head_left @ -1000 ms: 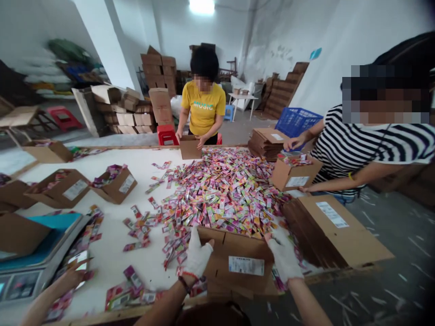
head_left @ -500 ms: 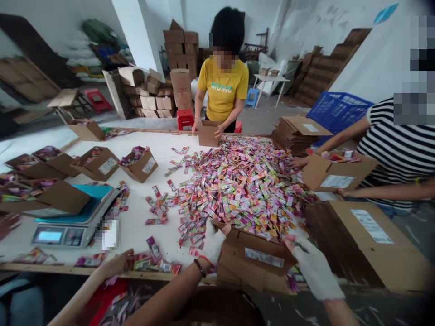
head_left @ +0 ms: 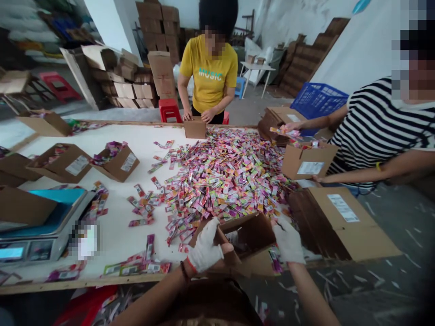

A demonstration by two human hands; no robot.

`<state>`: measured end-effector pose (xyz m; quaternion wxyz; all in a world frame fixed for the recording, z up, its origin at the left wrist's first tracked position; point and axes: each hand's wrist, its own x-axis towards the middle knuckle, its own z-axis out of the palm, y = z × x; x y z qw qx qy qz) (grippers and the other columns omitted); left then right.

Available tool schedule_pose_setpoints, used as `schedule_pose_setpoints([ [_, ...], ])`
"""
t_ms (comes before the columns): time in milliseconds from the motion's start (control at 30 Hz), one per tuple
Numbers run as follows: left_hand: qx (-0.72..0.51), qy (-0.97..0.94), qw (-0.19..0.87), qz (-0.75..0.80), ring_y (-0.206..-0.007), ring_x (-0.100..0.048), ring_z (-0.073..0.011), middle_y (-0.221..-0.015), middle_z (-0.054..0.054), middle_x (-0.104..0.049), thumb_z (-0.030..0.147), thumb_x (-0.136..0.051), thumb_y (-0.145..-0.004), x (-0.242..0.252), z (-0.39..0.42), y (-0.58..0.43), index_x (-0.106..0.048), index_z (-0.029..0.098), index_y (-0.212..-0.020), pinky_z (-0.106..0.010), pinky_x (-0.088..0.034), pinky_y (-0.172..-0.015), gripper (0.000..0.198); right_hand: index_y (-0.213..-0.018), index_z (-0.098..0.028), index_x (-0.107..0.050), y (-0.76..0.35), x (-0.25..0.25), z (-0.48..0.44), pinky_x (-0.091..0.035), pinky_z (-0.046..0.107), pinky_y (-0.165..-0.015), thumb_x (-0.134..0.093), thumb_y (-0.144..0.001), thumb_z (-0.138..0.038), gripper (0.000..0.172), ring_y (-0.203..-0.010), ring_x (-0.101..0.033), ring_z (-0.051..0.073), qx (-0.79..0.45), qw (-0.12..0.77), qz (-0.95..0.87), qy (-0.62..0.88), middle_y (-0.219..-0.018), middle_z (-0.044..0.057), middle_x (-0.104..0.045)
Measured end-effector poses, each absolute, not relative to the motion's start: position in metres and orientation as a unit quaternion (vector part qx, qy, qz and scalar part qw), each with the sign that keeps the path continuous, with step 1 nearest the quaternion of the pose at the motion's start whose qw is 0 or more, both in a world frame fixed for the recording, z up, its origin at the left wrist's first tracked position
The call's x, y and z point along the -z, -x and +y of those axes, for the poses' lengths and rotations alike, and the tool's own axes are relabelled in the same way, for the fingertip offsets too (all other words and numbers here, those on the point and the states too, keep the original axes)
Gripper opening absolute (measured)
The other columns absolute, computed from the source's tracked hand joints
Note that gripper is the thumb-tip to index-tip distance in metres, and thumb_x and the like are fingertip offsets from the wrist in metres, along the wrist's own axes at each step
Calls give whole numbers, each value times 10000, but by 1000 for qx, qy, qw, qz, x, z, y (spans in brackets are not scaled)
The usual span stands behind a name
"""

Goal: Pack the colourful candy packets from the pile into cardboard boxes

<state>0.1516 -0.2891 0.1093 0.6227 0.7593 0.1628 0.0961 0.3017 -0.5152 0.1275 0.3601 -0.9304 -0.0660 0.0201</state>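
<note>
A brown cardboard box (head_left: 263,230) is at the table's near edge, tilted so its open top and dark inside face me. My left hand (head_left: 206,248), in a white glove with bare fingertips, is closed on the box's left side and flap. At the right end of the box, my right hand (head_left: 288,239), also gloved, grips its edge; some fingers are hidden. Just beyond the box spreads a large pile of small colourful sachets (head_left: 227,176). A few sachets (head_left: 276,260) lie under the box's right side.
Flattened cartons (head_left: 353,226) lie to the right. At left stand a scale (head_left: 41,249) with a box on it and filled boxes (head_left: 117,164). A person in yellow (head_left: 210,77) handles a box opposite; a striped-shirt person (head_left: 377,122) holds sachets over a box at right.
The box has tipped towards me, showing its inside instead of its labelled side. My left hand has turned along its side. The striped-shirt person's hand has lifted sachets. A hand at lower left is gone.
</note>
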Motion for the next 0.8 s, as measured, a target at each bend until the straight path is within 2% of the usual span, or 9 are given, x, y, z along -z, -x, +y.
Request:
schedule_pose_setpoints([
  [133,-58,-774,565,278,-1197,-510,-276,-1265,-149,-560,329,-626,-711,-81,-286,-164,-345,132,-1386,-429,-348,-1072,757,-827,-193,-672,-282,-128,-495,-463,394,-842,-404,-824,-408,344,-882,-624,248,-129,297,-224,919,-887,110,-704],
  [200,-36,-778,537,324,-1077,-587,-250,-1151,-140,-625,268,-610,-716,-66,-279,-170,-314,115,-1403,-407,-403,-1022,764,-960,-209,-680,-266,-131,-488,-423,399,-953,-511,-773,-338,283,-1077,-575,257,-194,286,-345,873,-1071,103,-681],
  [267,-32,-798,510,318,-1038,-604,-235,-1091,-127,-652,217,-564,-734,-61,-267,-174,-355,112,-1383,-395,-433,-991,690,-1039,-190,-644,-256,-129,-485,-402,403,-988,-575,-717,-265,337,-1140,-529,257,-205,280,-398,849,-1148,112,-638],
  [400,39,-885,429,175,-1064,-595,-226,-1115,-95,-657,141,-483,-723,-94,-239,-180,-576,150,-1194,-362,-462,-959,480,-898,-151,-566,-264,-103,-476,-446,423,-887,-591,-702,-281,236,-951,-531,256,-33,315,-250,915,-964,132,-588],
  [500,105,-936,337,8,-1057,-596,-237,-1154,-75,-645,219,-533,-710,-134,-237,-185,-615,195,-1157,-346,-468,-937,455,-984,-144,-518,-274,-77,-472,-437,453,-891,-588,-700,-339,351,-988,-496,278,73,334,-160,926,-1009,153,-550],
  [567,102,-952,283,-48,-1172,-521,-290,-1283,-115,-568,423,-590,-712,-148,-252,-183,-512,182,-1301,-421,-402,-1017,641,-976,-160,-504,-276,-68,-477,-439,437,-883,-514,-755,-361,298,-966,-507,259,86,364,-134,918,-987,138,-553],
  [667,106,-968,210,-85,-1362,-263,-382,-1476,-188,-335,695,-539,-672,-140,-285,-168,-349,121,-1423,-620,-108,-1110,964,-902,-184,-494,-270,-76,-489,-452,393,-837,-373,-821,-337,212,-869,-538,219,82,411,-62,906,-898,102,-569],
  [733,116,-972,184,-85,-1405,-144,-384,-1534,-178,-193,733,-463,-704,-126,-298,-158,-302,123,-1447,-666,34,-1086,975,-922,-182,-507,-261,-92,-489,-449,365,-825,-384,-832,-342,221,-858,-549,207,69,391,-60,916,-900,95,-585],
  [800,119,-973,182,-76,-1417,-112,-364,-1550,-158,-132,724,-422,-732,-115,-301,-152,-252,132,-1467,-660,76,-1081,959,-920,-194,-539,-253,-110,-476,-435,331,-820,-433,-838,-337,196,-860,-556,197,1,313,-141,939,-898,79,-606],
])
